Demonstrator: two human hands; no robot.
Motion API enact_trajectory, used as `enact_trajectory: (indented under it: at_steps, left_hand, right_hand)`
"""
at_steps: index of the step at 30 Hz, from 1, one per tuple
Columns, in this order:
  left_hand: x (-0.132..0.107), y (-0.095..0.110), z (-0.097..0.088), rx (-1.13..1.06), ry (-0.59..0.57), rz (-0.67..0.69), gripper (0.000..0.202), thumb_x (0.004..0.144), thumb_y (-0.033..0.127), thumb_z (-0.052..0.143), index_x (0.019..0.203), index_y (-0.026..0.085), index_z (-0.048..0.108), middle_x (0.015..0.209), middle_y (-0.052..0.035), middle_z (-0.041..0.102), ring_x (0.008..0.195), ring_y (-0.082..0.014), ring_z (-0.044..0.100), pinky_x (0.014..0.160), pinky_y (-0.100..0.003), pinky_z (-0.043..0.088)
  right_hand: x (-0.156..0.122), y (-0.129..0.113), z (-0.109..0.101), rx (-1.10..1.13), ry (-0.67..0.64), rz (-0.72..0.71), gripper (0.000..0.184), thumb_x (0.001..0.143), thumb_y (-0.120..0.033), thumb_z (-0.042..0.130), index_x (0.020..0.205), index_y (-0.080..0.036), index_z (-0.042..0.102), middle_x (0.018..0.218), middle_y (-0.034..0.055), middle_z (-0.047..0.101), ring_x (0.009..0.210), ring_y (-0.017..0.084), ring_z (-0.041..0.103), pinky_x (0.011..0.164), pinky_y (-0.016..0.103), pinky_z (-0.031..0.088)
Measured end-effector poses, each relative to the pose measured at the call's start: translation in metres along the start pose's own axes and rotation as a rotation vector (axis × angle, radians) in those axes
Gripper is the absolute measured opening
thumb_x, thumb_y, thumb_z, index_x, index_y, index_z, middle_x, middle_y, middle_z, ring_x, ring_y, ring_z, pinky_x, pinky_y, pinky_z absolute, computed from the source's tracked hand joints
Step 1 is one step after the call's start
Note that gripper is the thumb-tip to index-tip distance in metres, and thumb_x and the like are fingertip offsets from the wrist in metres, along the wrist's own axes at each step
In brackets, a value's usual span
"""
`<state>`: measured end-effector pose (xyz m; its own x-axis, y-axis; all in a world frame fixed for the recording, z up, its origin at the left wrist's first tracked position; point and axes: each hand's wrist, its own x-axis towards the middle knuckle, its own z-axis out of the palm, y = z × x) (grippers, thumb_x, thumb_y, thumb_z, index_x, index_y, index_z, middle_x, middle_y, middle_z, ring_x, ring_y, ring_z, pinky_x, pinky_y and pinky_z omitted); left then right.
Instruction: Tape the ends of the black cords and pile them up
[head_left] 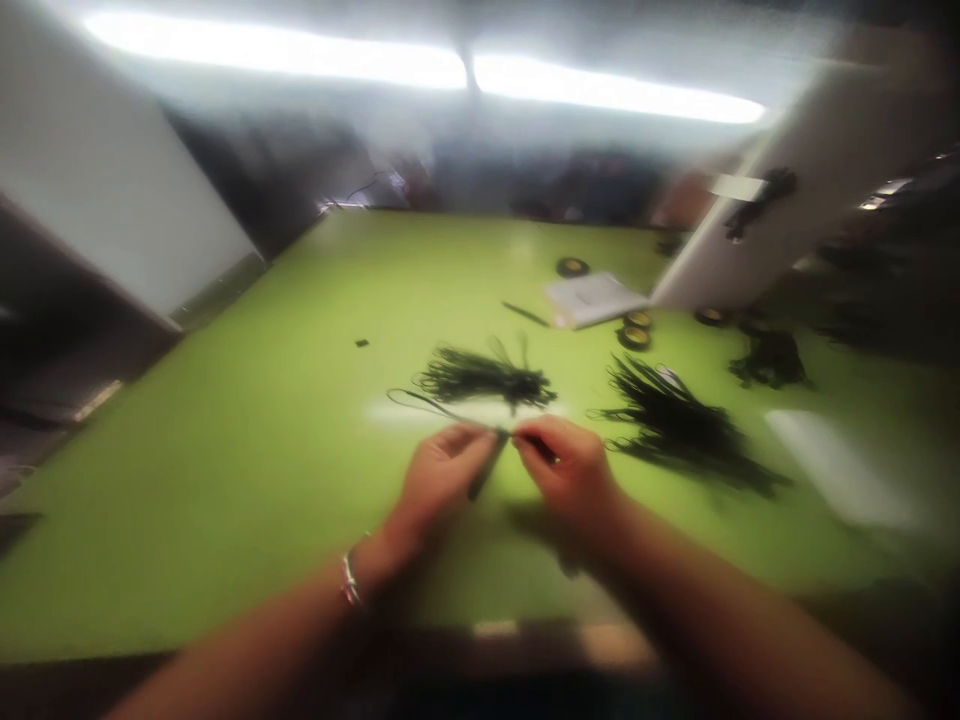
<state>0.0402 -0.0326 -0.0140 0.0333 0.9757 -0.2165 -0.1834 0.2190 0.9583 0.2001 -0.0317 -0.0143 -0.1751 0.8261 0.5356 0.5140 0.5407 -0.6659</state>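
Note:
Between thumb and fingers, my left hand (442, 475) pinches a thin black cord (427, 403), whose loop sticks out to the left. A short dark strip (484, 478) hangs below these fingertips; blur hides whether it is part of the cord. My right hand (566, 465) is closed in a pinch close beside the left fingertips, at the cord's other end. Just beyond both hands lies a bundle of looped black cords (480, 378). To the right of my right hand, a larger pile of black cords (682, 425) is spread on the green table (247, 470).
A white booklet or pad (596, 298) lies farther back, with a dark pen-like stick (525, 314) beside it. Rolls of black tape (572, 267) sit around it. Another dark bundle (772, 355) is at right, near a white upright panel (757, 230). A small black piece (361, 343) lies left.

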Motion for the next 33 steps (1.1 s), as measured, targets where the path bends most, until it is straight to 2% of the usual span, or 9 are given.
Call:
enact_trajectory:
  at_steps: [5,11,14,17,20,23,26,30,33]
  left_hand:
    - [-0.001,0.001,0.0,-0.019,-0.021,-0.015,0.025,0.07,0.036,0.076,0.08,0.013,0.072,0.07,-0.0038,0.069,0.062,-0.0126,0.058,0.054,-0.021,0.043]
    - [-0.002,0.002,0.0,-0.06,-0.039,-0.024,0.022,0.07,0.033,0.076,0.08,0.014,0.072,0.051,0.0019,0.056,0.05,-0.0098,0.05,0.046,-0.02,0.037]
    - [-0.002,0.001,-0.002,-0.07,-0.08,-0.035,0.027,0.074,0.04,0.074,0.079,0.014,0.07,0.046,0.004,0.05,0.043,-0.008,0.043,0.041,-0.019,0.033]
    - [0.0,-0.001,-0.005,-0.023,-0.098,-0.053,0.033,0.075,0.047,0.073,0.076,0.014,0.067,0.05,0.0031,0.051,0.042,-0.0073,0.042,0.038,-0.019,0.032]
    - [0.002,-0.002,-0.005,-0.021,-0.073,-0.07,0.034,0.074,0.047,0.074,0.076,0.014,0.067,0.058,0.0008,0.057,0.045,-0.0067,0.044,0.038,-0.017,0.032]
    - [0.002,0.0,-0.003,-0.047,-0.017,-0.071,0.034,0.073,0.046,0.075,0.078,0.014,0.068,0.064,-0.0017,0.062,0.048,-0.0075,0.048,0.04,-0.017,0.034]
    - [0.0,0.003,-0.001,-0.015,-0.012,-0.063,0.035,0.072,0.048,0.075,0.076,0.013,0.069,0.059,-0.0009,0.059,0.045,-0.0073,0.045,0.038,-0.018,0.032]
    - [-0.002,0.004,0.0,0.036,-0.051,-0.025,0.036,0.072,0.048,0.074,0.075,0.012,0.069,0.051,0.0015,0.053,0.041,-0.0072,0.041,0.037,-0.019,0.03]
    - [-0.002,0.002,0.001,0.016,-0.089,-0.069,0.038,0.075,0.05,0.071,0.069,0.013,0.064,0.049,0.0021,0.049,0.04,-0.0078,0.041,0.037,-0.02,0.03]
  right_hand:
    - [0.0,0.003,0.001,0.004,-0.008,-0.032,0.011,0.088,-0.017,0.056,0.09,-0.021,0.066,0.082,0.0028,0.07,0.074,0.014,0.064,0.071,0.026,0.051]
    - [-0.001,0.002,0.0,-0.068,-0.003,-0.103,0.012,0.088,-0.015,0.054,0.087,-0.021,0.065,0.077,0.0023,0.068,0.071,0.014,0.062,0.068,0.026,0.05]
    - [-0.001,0.001,0.001,-0.14,-0.015,-0.131,0.014,0.089,-0.014,0.052,0.084,-0.019,0.064,0.073,0.0029,0.066,0.068,0.014,0.06,0.066,0.026,0.049]
    - [-0.001,0.001,0.001,-0.195,-0.033,-0.133,0.015,0.088,-0.015,0.053,0.08,-0.019,0.065,0.072,0.003,0.066,0.068,0.015,0.059,0.066,0.027,0.048]
    - [0.003,0.0,-0.001,-0.067,-0.025,-0.008,0.006,0.083,-0.017,0.06,0.084,-0.02,0.065,0.075,0.0018,0.067,0.067,0.014,0.059,0.065,0.026,0.049]
    - [0.007,-0.003,-0.005,0.128,-0.009,0.17,0.015,0.079,-0.018,0.064,0.094,-0.018,0.066,0.081,0.0016,0.07,0.071,0.013,0.063,0.068,0.026,0.052]
    - [0.006,-0.005,-0.004,0.205,-0.036,0.223,0.016,0.08,-0.018,0.064,0.095,-0.017,0.067,0.082,0.0022,0.071,0.075,0.014,0.066,0.074,0.027,0.054]
    - [0.001,-0.006,0.004,0.192,0.006,0.155,0.01,0.082,-0.015,0.062,0.087,-0.019,0.069,0.083,0.0019,0.072,0.077,0.015,0.067,0.076,0.028,0.053]
    - [-0.002,-0.003,0.007,0.138,0.082,0.039,0.012,0.082,-0.011,0.061,0.085,-0.021,0.067,0.079,0.0004,0.07,0.075,0.014,0.065,0.073,0.029,0.053]
